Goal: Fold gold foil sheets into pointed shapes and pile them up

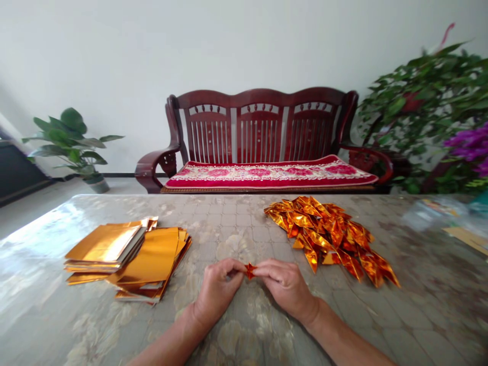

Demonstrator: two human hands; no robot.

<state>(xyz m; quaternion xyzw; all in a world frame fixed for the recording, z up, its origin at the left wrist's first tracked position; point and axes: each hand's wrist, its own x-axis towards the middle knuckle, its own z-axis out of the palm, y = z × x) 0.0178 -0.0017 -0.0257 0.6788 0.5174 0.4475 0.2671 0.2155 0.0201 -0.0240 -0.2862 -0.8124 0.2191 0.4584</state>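
Between my two hands is a small folded piece of shiny orange-gold foil paper (249,271), seen end-on with a pointed, star-like outline. My left hand (221,284) pinches its left side between thumb and fingers. On the other side my right hand (285,284) pinches it too, thumb hidden behind the fingers. Both hands are low over the table, near its middle. To the left lie stacks of flat gold foil sheets (160,256). Beyond my right hand is a heap of folded gold foil pieces (331,234), pointed and ingot-like.
The table (229,223) has a patterned, glossy cover. A clear plastic bag (434,213) lies at the right, with a brown card (467,239) near it. Past the far edge stands a dark red wooden bench (259,137). Potted plants (72,145) flank it.
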